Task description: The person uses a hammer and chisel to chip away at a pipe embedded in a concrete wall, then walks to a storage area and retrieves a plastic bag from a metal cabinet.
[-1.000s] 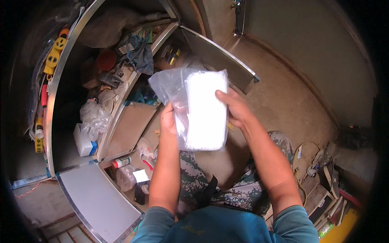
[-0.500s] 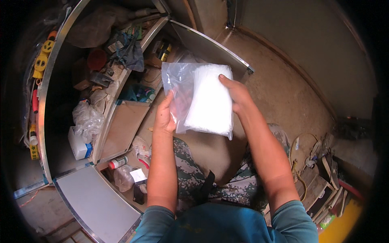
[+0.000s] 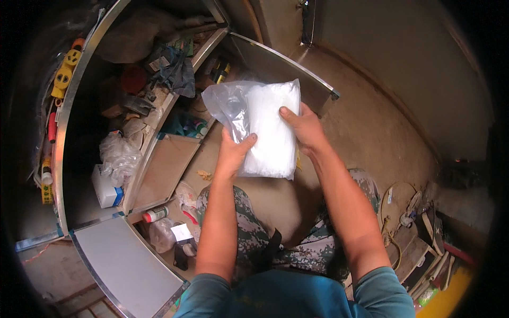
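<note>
A clear plastic bag (image 3: 225, 106) is held up in front of me, above my knees. Inside its right part sits a thick white rectangular bundle (image 3: 269, 140); what it is made of, I cannot make out. My left hand (image 3: 233, 152) grips the bag's lower left side, thumb lying across the front at the bundle's edge. On the right edge, my right hand (image 3: 308, 128) is closed round bag and bundle, with its thumb on the white front and the other fingers behind. The bag's loose part folds out to the upper left.
At left stands an open cabinet with a cluttered shelf (image 3: 144, 135), crumpled clear bags (image 3: 119, 156) and a white-and-blue box (image 3: 105, 188). A cabinet door (image 3: 286, 58) juts out beyond the bag. Below left lies a white bottle (image 3: 155, 213). Wooden pieces and a cord (image 3: 392, 241) lie at right.
The bag has shifted slightly left. My left thumb has come across the front to the bundle's edge, and my right thumb sits a little lower on it.
</note>
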A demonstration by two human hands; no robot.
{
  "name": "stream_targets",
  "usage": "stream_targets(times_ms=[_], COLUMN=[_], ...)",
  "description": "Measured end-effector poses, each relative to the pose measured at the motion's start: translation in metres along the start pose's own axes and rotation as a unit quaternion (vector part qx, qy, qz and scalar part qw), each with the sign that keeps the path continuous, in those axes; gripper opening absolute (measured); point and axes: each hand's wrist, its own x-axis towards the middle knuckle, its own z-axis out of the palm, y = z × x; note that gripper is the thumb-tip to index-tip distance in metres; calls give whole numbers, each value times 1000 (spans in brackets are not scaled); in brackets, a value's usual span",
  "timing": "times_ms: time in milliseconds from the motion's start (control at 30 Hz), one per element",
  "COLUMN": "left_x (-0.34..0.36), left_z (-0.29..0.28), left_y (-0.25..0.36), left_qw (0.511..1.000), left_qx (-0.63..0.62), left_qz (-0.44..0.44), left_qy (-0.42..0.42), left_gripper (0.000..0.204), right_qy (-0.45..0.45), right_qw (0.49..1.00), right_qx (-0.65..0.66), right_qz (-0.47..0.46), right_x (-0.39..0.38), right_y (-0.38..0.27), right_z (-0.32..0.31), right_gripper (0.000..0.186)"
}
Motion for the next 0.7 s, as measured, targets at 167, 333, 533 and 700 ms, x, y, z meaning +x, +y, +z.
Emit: stream_targets(times_ms=[167,333,533,700], left_x=[6,-5,2,-1], left_z=[0,9,-8,-25], left_y=[-10,12,9,9], left_qw=[973,841,908,980], left_qx=[159,415,360,184], left_qz=[109,234,196,-12], left_qy=[129,256,80,-69], left_gripper=[107,114,65,47], right_qy=[-38,-59,-161,-227], right_qw=[999,978,933,901], right_qx=[-34,-200,-321,-357], right_qz=[-12,1,37,93], right_x=[-4,-9,-21,-22], right_y=[5,4,13,19], right_z=[4,10,16,10], right_gripper=[55,65,69,62])
